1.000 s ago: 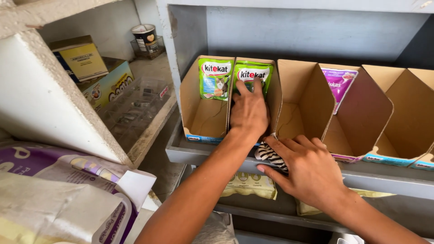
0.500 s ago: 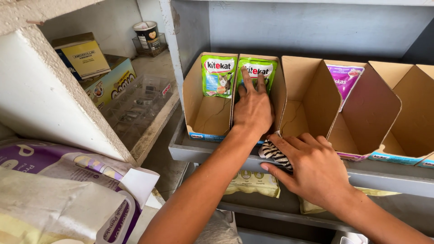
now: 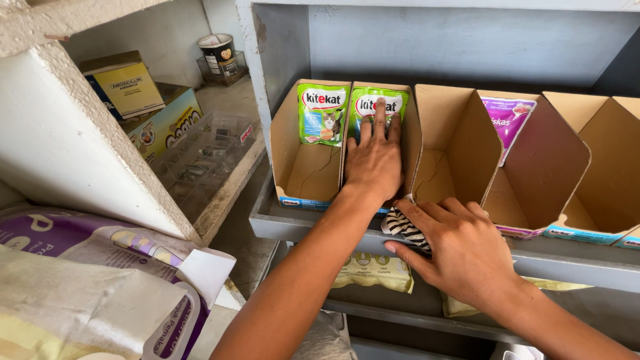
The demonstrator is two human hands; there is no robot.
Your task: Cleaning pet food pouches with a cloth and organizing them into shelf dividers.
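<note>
A: Where is the left hand (image 3: 375, 163)?

B: Flat and spread, fingers pressed against the front of a green foil cat-food pouch (image 3: 378, 107) that stands upright at the back of a brown cardboard display box (image 3: 410, 143), on the grey metal shelf (image 3: 300, 223). It grips nothing; it only pushes.

A: And the right hand (image 3: 460, 250)?

B: At about four o'clock from the left, at the shelf's front edge. The fingers are loosely curled over a black-and-white striped cloth (image 3: 405, 228); whether they actually pinch it cannot be told.

A: How would the pouch handle?

B: Probably light, soft and slick, likely to flop or slide when nudged. Taking it by the stiffer sealed top edge, or by both side seams, would seem safest.

A: What lies around it?

B: At nine o'clock, a second green foil pouch (image 3: 323, 113) in the neighbouring open box (image 3: 293, 153). At three o'clock, an empty-looking box (image 3: 450, 150), then a purple foil pouch (image 3: 508, 120). Pale packets (image 3: 373, 270) lie on the shelf below.

A: Any change from a second ago?

B: The left fingers now reach higher up the pouch face. The right hand sits much as it did on the cloth.
</note>
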